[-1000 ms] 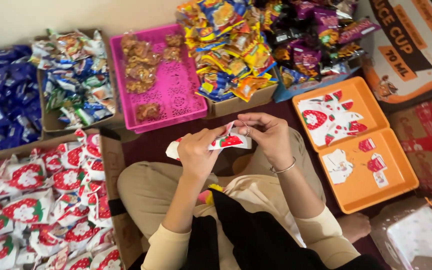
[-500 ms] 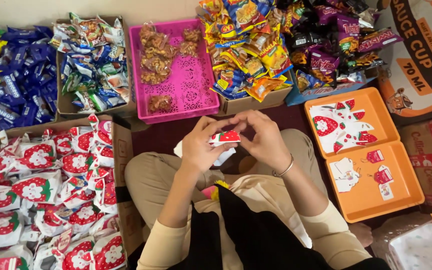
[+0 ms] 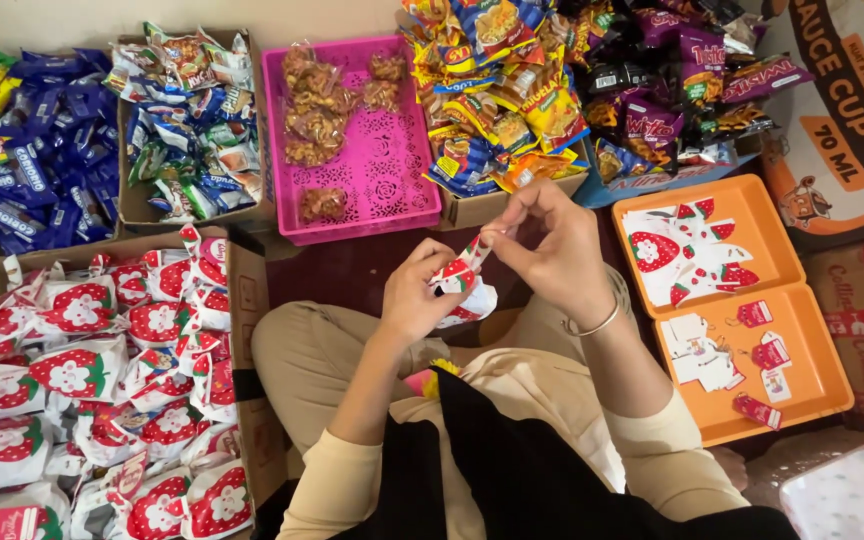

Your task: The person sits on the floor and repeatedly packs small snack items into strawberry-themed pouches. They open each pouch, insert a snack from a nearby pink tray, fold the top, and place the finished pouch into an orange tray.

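Basically we have a small strawberry-print bag (image 3: 460, 283) pinched between both hands over the lap, just in front of the pink basket (image 3: 407, 195). Our left hand (image 3: 420, 298) is closed around the bag's lower body, fingers wrapped from the left. Our right hand (image 3: 552, 248) pinches the bag's top corner with thumb and fingertips closed tight. The bag's long axis runs diagonally, from lower left in the left palm up and right to the right fingertips. Both hands touch it; neither is nearer.

Containers:
- Pink basket holds a few clear packets of brown snacks, mostly at its far end.
- Cardboard box (image 3: 242, 300) on our left is heaped with filled strawberry-print bags (image 3: 72, 370).
- Orange tray (image 3: 802, 330) on our right has two compartments: flat strawberry-print bags in the far one, small white and red tags in the near one.
- Far boxes hold blue wrapped snacks (image 3: 12, 170), mixed blue-green packets (image 3: 187, 120) and yellow and purple chip packets (image 3: 572, 90).

We cannot tell whether the held bag has anything inside.
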